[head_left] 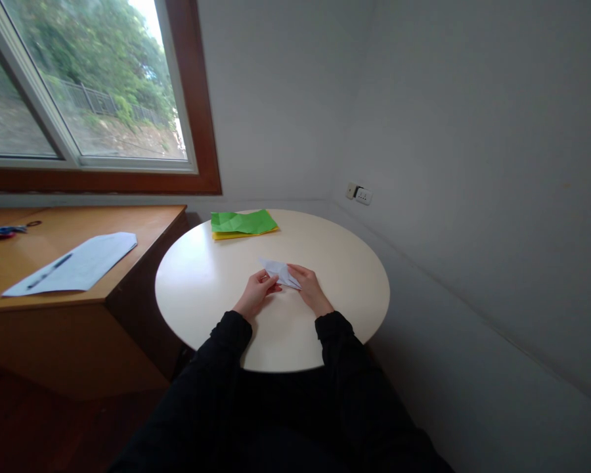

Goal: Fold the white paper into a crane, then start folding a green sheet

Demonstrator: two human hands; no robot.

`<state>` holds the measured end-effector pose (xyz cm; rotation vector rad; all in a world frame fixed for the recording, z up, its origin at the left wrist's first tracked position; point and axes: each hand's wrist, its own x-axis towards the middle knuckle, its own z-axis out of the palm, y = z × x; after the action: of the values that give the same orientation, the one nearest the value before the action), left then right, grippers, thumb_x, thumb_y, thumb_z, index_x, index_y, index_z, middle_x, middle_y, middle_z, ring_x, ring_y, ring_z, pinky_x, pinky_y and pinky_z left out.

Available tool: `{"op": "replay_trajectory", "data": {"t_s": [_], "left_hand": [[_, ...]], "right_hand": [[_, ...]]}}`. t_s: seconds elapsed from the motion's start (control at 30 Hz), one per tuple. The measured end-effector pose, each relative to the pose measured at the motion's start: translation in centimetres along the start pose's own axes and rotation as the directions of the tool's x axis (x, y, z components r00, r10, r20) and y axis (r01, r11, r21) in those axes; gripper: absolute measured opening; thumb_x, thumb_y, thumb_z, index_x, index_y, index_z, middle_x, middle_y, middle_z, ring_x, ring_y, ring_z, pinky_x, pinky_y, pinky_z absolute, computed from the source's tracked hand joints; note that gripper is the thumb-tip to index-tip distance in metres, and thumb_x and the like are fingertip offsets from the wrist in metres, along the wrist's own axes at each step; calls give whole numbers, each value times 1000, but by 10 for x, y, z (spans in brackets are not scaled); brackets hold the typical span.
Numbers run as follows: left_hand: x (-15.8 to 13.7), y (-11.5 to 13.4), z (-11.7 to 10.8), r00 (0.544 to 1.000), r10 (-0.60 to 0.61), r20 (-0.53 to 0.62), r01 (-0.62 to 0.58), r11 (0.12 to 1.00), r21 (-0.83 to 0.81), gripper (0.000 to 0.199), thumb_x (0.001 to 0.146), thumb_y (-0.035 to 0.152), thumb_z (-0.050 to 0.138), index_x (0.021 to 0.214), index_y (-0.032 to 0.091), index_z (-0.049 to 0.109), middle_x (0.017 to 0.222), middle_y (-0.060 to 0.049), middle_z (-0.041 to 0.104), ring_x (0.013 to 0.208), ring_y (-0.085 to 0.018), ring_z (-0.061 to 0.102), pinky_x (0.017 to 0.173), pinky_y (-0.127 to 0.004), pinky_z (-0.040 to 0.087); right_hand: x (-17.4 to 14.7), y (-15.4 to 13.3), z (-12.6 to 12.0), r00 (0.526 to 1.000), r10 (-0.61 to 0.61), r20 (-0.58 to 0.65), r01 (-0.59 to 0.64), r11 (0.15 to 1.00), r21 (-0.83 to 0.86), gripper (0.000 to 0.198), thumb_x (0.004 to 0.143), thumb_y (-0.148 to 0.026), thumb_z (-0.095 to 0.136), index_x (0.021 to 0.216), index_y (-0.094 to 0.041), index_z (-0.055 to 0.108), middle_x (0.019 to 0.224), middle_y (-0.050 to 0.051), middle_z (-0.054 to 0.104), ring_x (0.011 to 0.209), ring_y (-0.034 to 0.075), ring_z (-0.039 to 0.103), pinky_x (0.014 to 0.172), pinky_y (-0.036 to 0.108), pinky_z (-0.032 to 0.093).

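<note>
Both hands [312,290] half-closed, with a fingertip grip on folded white paper [282,270].

Behind the paper [282,271], sheets [243,223] lie on the table [345,263], right of the desk [103,220]

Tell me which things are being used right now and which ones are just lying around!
Being used:
- folded white paper, held in the left hand and right hand
- round table, under them

Seemingly just lying about:
- green paper over yellow paper
- pen on white sheet
</note>
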<state>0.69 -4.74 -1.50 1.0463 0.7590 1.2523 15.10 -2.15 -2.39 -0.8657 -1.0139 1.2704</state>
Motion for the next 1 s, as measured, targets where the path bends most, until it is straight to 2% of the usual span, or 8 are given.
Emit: {"op": "replay_trajectory", "data": {"t_s": [0.23, 0.47, 0.6, 0.77, 1.0], "left_hand": [[0, -1, 3, 997, 51, -61, -50, 999, 20, 25, 63, 31, 76, 75, 12, 65, 69, -4, 64, 60, -11, 58, 62, -24, 47], [1, -1, 6, 993, 74, -94, -75, 997, -9, 31, 62, 36, 75, 79, 12, 66, 83, -8, 67, 76, -17, 62, 74, -31, 48], [4, -4, 5, 990, 61, -131, -66, 997, -31, 26, 64, 34, 73, 77, 13, 63, 79, -5, 65, 73, -15, 60, 71, -28, 48], [8, -9, 1, 981, 67, -181, -77, 996, -50, 20, 65, 28, 68, 69, 17, 51, 65, 2, 57, 64, -11, 57, 67, -27, 49], [10, -11, 0, 976, 57, -208, -71, 996, -61, 31, 67, 31, 69, 86, 20, 47, 67, 3, 59, 59, -12, 58, 61, -28, 49]], "right_hand": [[2, 4, 1, 999, -11, -49, 10, 1000, -23, 30, 49, -32, 77, 73, -15, 69, 70, 3, 71, 67, 17, 63, 68, 31, 49], [-2, 7, 8, 997, -24, -68, 20, 998, -62, 25, 53, -31, 75, 72, -16, 69, 70, 3, 70, 66, 17, 63, 66, 30, 49], [-4, 9, 11, 998, -21, -62, 17, 997, -74, 24, 54, -30, 74, 72, -16, 67, 68, 2, 69, 63, 15, 62, 62, 28, 49], [-5, 12, 15, 998, 1, -58, -6, 996, -89, 25, 54, -33, 73, 71, -16, 64, 60, -1, 65, 51, 13, 57, 50, 26, 47], [-7, 15, 21, 999, -27, -34, 22, 990, -139, 26, 55, -36, 72, 69, -16, 61, 61, 0, 64, 49, 14, 58, 47, 26, 48]]}}
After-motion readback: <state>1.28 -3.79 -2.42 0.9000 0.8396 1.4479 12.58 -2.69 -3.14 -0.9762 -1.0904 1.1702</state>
